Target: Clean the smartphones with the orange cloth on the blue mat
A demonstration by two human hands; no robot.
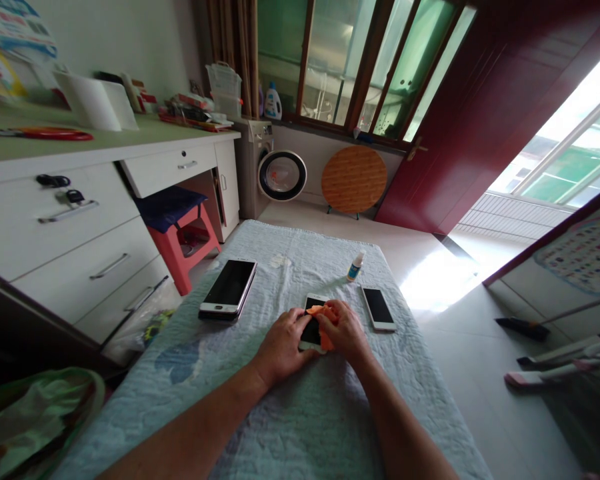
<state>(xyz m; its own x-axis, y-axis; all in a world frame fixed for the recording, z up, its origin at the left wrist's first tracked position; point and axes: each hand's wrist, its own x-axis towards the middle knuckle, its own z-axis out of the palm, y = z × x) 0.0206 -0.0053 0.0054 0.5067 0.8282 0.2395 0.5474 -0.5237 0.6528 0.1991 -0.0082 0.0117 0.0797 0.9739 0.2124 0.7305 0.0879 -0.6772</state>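
A white smartphone (pixel 310 331) with a dark screen lies on the quilted cloth (pixel 290 267) in front of me. My left hand (pixel 286 343) grips its left edge. An orange cloth (pixel 326 339) is bunched under the fingers of my right hand (pixel 347 331), pressed against the phone's screen. Part of the phone is hidden by the cloth and both hands. To the right lies another white smartphone (pixel 379 308), face up. A small spray bottle (pixel 355 267) with a blue label stands just behind it. On the left, a stack of phones (pixel 229 288) rests screen up.
A white desk (pixel 80 233) with drawers runs along the left, a red stool (pixel 185 233) beside it. At the lower left stands a waste bin (pixel 97 387). A washing machine (pixel 253 160) with its door open and a round wooden tabletop (pixel 354 179) are at the back.
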